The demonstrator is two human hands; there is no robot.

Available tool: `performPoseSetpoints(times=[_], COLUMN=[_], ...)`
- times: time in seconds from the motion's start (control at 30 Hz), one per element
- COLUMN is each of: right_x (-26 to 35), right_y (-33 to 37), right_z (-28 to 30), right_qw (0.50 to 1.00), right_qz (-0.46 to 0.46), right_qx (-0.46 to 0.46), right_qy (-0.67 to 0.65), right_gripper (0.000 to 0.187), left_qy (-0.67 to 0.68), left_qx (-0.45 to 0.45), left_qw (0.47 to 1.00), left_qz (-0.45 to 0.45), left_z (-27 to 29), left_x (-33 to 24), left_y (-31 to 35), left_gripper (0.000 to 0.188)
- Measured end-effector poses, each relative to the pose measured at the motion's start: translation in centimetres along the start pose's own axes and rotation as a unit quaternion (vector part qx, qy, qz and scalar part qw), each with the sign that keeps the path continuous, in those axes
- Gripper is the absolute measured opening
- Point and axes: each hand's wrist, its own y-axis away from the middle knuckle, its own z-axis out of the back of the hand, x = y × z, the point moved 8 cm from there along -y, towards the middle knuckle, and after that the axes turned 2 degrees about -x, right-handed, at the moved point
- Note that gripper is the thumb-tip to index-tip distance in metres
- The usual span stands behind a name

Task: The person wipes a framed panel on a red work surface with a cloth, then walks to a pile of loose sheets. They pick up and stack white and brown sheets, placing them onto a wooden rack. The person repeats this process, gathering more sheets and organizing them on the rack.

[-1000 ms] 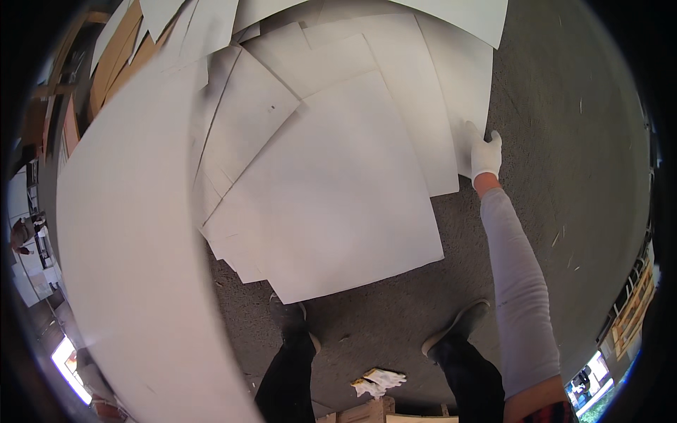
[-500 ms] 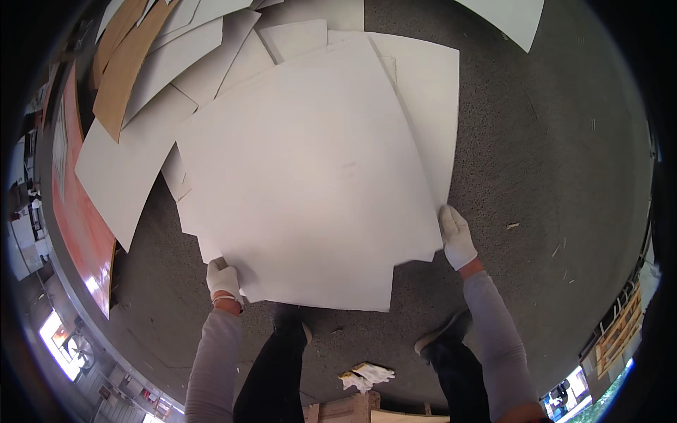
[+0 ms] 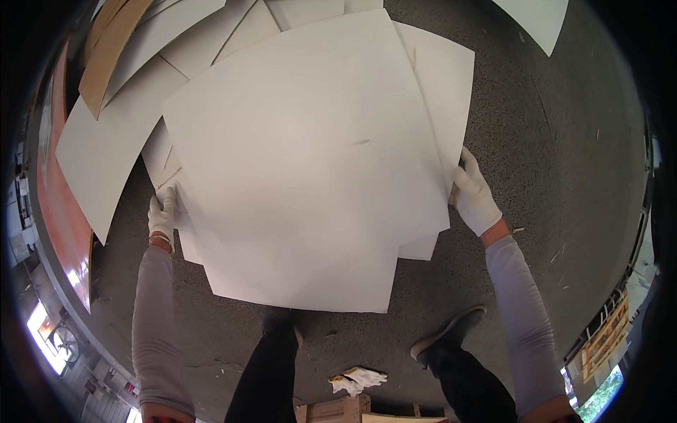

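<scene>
A large white board sheet [image 3: 303,155] lies at the top of a loose stack before me, a notch showing at its near right corner. Beneath it, other white sheets [image 3: 446,84] poke out at the right and left. My left hand [image 3: 162,217], in a white glove, pinches the left edge of the lower sheets. My right hand [image 3: 477,199], gloved too, is closed around the right edge of the stack, its fingertips partly hidden by the boards.
More white sheets [image 3: 116,141] and a brown board [image 3: 113,60] overlap at the far left, beside a reddish panel [image 3: 63,204]. White gloves [image 3: 357,379] lie on the dark floor between my feet, near a wooden crate [image 3: 335,410]. Another white sheet [image 3: 543,21] is at the far right.
My left hand has moved from the near left corner outward and farther up the stack's left side. My right hand has slid farther along the right edge. The top sheet sits slightly differently over those below.
</scene>
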Motion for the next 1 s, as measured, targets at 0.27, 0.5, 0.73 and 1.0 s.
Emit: performPoseSetpoints(times=[0.27, 0.5, 0.73, 1.0], right_x=[-3.1, -4.8, -3.4, 3.5], right_y=[1.1, -0.1, 1.3, 15.2], right_z=[-5.2, -7.6, -7.8, -2.3], right_qw=[0.984, 0.988, 0.981, 0.979], right_qz=[-0.032, -0.119, -0.144, -0.179], right_qx=[0.016, 0.045, 0.100, 0.037], right_qy=[-0.173, -0.087, -0.087, -0.095], right_gripper=[0.094, 0.099, 0.070, 0.069], left_qy=[0.164, 0.540, 0.344, 0.360], left_qx=[0.106, 0.270, 0.193, 0.303], left_qw=[0.971, 0.788, 0.916, 0.868], left_qz=[0.134, 0.120, 0.079, 0.157], left_z=[-0.3, -2.4, 0.7, 6.5], left_x=[-5.9, -8.3, -7.4, -11.5], left_y=[7.2, 13.4, 13.8, 25.8], left_gripper=[0.074, 0.082, 0.051, 0.053])
